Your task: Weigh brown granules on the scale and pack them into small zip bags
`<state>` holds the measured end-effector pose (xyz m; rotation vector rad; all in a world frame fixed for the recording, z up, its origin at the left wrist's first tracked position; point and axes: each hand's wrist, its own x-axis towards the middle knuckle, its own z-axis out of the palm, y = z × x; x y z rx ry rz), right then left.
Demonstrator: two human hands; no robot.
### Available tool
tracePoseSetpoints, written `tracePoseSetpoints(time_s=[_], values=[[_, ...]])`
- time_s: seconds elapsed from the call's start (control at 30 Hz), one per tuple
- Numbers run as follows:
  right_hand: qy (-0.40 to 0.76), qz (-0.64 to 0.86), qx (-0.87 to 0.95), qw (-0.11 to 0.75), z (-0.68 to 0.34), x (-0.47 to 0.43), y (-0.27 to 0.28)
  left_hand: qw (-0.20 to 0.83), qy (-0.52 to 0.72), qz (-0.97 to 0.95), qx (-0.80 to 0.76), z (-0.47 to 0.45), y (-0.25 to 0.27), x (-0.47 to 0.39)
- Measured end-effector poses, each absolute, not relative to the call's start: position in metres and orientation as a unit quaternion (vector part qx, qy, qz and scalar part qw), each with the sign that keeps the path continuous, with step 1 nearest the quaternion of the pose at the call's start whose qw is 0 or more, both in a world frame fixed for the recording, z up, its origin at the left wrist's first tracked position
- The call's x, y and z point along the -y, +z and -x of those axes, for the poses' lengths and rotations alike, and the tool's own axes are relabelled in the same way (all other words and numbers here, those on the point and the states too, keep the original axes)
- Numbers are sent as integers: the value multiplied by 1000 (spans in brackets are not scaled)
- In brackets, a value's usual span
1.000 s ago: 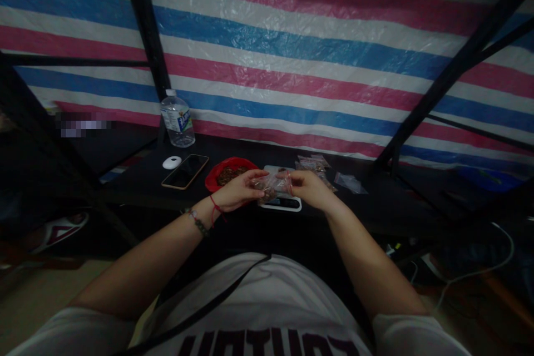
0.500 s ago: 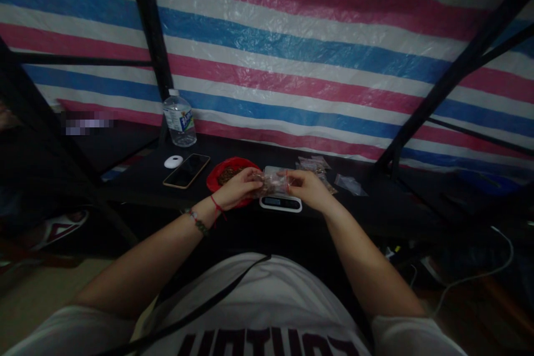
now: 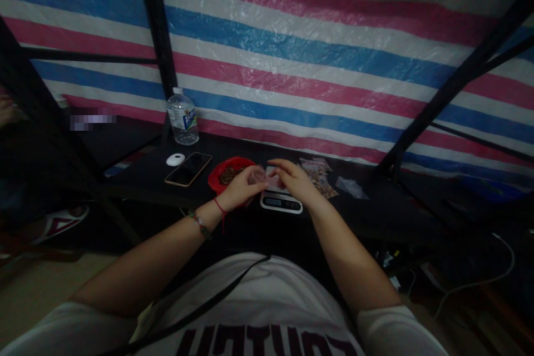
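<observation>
both hands (image 3: 267, 183) pinch a small clear bag (image 3: 263, 177) just above the scale (image 3: 280, 200) on the tabletop (image 3: 375, 206), looks light, floppy and slippery, so best gripped by its top edge

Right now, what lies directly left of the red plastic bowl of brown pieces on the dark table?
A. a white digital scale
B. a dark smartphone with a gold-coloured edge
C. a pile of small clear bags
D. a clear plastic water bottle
B: the dark smartphone lies flat just left of the red plastic bowl; the scale and bags sit to the bowl's right.
</observation>
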<state>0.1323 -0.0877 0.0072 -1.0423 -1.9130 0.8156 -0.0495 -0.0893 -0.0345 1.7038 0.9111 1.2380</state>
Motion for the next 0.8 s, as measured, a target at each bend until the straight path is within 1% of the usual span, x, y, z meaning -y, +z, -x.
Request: tracePoseSetpoints(time_s=[0.1,0.17,0.23,0.3,0.43,0.6,0.67,0.8], values=[[305,441,700,471,-160,63,-1,531,548,-553,-336,53,-34,83],[268,455,679,510,-183,43,-13,564,568,-500,-331,54,-32,81],[245,479,647,540,-204,25,-31,569,594,-459,-335,56,-32,80],[233,509,620,550,-222,11,-53,557,617,-437,-344,58,-32,77],[231,539,603,540,-242,-1,-91,531,637,-442,-343,64,-37,70],[243,546,594,538,-244,1,-101,503,633,-485,-334,70,-41,63],[242,534,611,532,-240,4,-99,463,626,-518,-353,72,-42,62],[226,524,656,494,-229,11,-94,351,589,-606,-404,76,-45,61]])
